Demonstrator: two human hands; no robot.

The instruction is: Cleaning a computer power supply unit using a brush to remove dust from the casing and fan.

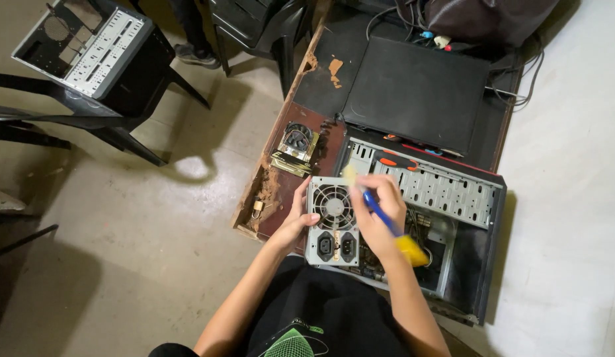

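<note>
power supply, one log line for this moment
left hand: steadies power supply | right hand: holds brush at its fan | beside: open computer case

— Any labels or screens down there?
— One small one: a pale yellowish sticker (pixel 335 245) on the face of the grey power supply (pixel 332 228), between its two black sockets.
— And that flat dark slab?
— The black rectangular panel (pixel 413 92) lies flat just beyond the open computer case (pixel 446 192). Whether it is a screen, I cannot tell. No packages or signs.
</note>
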